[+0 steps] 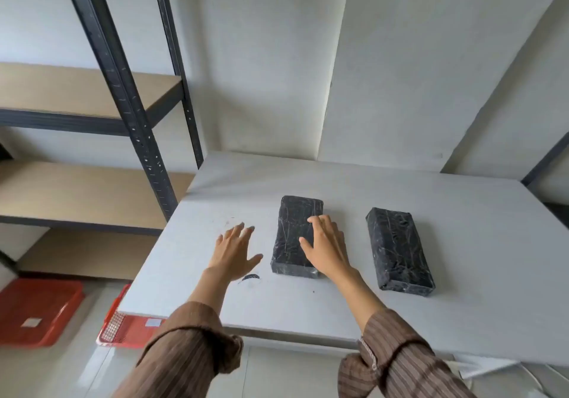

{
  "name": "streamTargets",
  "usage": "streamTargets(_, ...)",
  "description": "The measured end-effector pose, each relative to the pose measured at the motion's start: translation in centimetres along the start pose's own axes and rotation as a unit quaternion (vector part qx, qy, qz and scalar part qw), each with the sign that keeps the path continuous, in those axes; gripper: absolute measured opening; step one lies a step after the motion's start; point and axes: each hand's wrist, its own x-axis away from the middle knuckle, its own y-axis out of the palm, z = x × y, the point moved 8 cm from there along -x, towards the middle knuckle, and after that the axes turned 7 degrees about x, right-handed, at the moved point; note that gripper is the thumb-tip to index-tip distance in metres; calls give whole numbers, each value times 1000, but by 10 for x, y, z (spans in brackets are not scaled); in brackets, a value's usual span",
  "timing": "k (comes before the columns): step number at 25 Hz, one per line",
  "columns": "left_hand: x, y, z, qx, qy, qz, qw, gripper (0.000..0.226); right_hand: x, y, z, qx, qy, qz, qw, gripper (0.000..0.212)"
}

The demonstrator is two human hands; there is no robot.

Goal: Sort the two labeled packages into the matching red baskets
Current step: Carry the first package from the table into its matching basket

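Observation:
Two black plastic-wrapped packages lie flat on the grey table; no label shows on their upper faces. The left package is partly covered by my right hand, which rests on its right side with fingers spread. My left hand hovers open over the table just left of that package, apart from it. The right package lies untouched further right. Two red baskets stand on the floor at lower left: one further left, the other half under the table edge. Each has a small white label.
A black metal shelving unit with bare wooden boards stands left of the table. White walls close off the back. A dark scuff marks the table near my left wrist. Another dark frame shows at the right edge.

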Motion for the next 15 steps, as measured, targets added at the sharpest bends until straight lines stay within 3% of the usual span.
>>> streamTargets(6, -22, 57, -42, -14, -11, -103, 995, 81, -24, 67, 2, 0, 151, -108, 983, 83)
streamTargets(10, -28, 81, -59, -9, -10, -125, 992, 86, -36, 92, -7, 18, 226, -121, 966, 107)
streamTargets(15, -29, 98, -68, 8, -13, -133, 991, 98, -44, 104, -15, 54, 243, -88, 965, 101)
